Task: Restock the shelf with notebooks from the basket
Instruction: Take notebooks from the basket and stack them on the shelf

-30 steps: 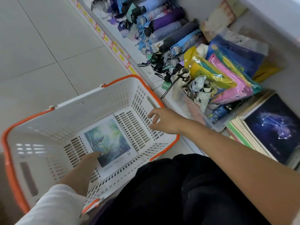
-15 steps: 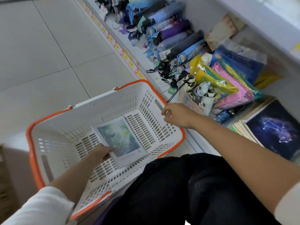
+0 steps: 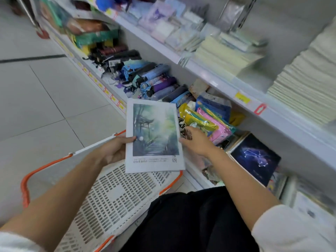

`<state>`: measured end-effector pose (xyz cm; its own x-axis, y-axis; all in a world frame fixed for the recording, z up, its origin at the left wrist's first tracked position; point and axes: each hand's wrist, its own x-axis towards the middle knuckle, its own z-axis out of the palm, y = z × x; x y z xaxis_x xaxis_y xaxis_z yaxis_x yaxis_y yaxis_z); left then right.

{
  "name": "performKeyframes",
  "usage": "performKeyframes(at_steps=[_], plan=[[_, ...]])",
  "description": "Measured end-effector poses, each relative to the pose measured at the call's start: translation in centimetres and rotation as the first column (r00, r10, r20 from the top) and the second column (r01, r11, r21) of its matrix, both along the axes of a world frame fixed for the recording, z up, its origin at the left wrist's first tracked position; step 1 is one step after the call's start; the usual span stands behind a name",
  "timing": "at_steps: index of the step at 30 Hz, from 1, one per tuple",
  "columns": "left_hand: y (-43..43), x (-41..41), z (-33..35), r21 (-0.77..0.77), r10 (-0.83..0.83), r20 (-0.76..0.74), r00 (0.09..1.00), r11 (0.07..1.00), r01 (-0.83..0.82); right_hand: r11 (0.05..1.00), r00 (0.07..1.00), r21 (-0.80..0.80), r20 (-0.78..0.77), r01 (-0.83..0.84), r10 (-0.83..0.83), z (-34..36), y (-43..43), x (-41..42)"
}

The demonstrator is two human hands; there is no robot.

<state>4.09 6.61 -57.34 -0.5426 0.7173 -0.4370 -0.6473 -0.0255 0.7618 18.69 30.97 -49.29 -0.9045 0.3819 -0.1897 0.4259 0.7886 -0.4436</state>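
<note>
A: where's the notebook (image 3: 154, 135)?
B: in the air above the basket (image 3: 116, 193), cover up, in front of the bottom shelf (image 3: 194, 174).
A: grips?
B: left grip (image 3: 114, 150) clamped on its left edge, thumb on the cover. right grip (image 3: 197, 142) touching the right edge, can't tell if it's clamped.
A: shelf?
B: star-cover stack (image 3: 254, 157) lies just right of the right grip. umbrellas (image 3: 154, 82) further along.

We see the notebook (image 3: 154, 135), which lay flat on the floor of the basket (image 3: 45, 166), now lifted to the centre of the frame in our left grip (image 3: 114, 150), while our right grip (image 3: 196, 142) has left the basket's rim and touches the notebook's right edge.
</note>
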Motion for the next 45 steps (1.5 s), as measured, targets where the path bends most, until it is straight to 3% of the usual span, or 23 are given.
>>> performKeyframes(at_steps=[3,5,11,16,20,29,32,34,37,40,43,45], plan=[[2.4,0.1,5.1,0.075,0.000,-0.067,0.998,0.997,0.005,0.947,0.982,-0.277,-0.048,0.164,-0.185,2.0,-0.4,1.9],[4.2,0.7,8.4,0.120,-0.008,-0.107,0.994,0.993,0.021,0.906,0.950,-0.368,-0.145,0.207,-0.276,3.5,-0.4,2.7],[11.1,4.3,18.3,0.191,0.028,-0.256,0.966,0.981,0.022,0.875,0.726,-0.367,-0.500,0.316,-0.472,11.4,2.3,6.5],[17.0,7.7,26.0,0.252,0.011,-0.285,0.959,0.966,0.063,0.860,0.515,-0.446,-0.691,0.249,-0.507,19.1,5.0,11.9],[21.8,11.2,31.7,0.247,-0.073,-0.360,0.930,0.954,0.170,0.799,0.382,-0.524,-0.702,0.295,-0.601,23.8,7.8,15.9],[30.4,16.8,39.1,0.103,-0.273,-0.495,0.825,0.924,0.368,0.553,0.150,-0.802,-0.532,0.228,-0.833,28.4,15.2,21.8],[32.6,17.3,39.6,0.165,-0.261,-0.520,0.813,0.903,0.396,0.493,0.049,-0.839,-0.496,0.231,-0.867,29.8,17.6,22.0],[33.8,17.2,39.8,0.231,-0.167,-0.582,0.796,0.904,0.359,0.487,-0.024,-0.855,-0.498,0.178,-0.867,30.7,19.0,21.8],[35.6,16.8,39.3,0.266,-0.020,-0.687,0.727,0.923,0.277,0.519,-0.026,-0.840,-0.528,0.157,-0.849,31.1,21.3,21.6],[38.0,16.0,38.5,0.314,0.194,-0.758,0.623,0.946,0.087,0.566,-0.030,-0.819,-0.571,0.095,-0.820,30.6,23.3,21.2],[40.2,14.8,38.1,0.365,0.354,-0.786,0.507,0.927,-0.080,0.628,0.078,-0.732,-0.633,0.264,-0.771,29.1,24.8,20.5],[41.6,13.8,38.3,0.335,0.357,-0.828,0.432,0.933,-0.128,0.678,0.146,-0.643,-0.679,0.357,-0.720,28.3,25.8,20.0]])
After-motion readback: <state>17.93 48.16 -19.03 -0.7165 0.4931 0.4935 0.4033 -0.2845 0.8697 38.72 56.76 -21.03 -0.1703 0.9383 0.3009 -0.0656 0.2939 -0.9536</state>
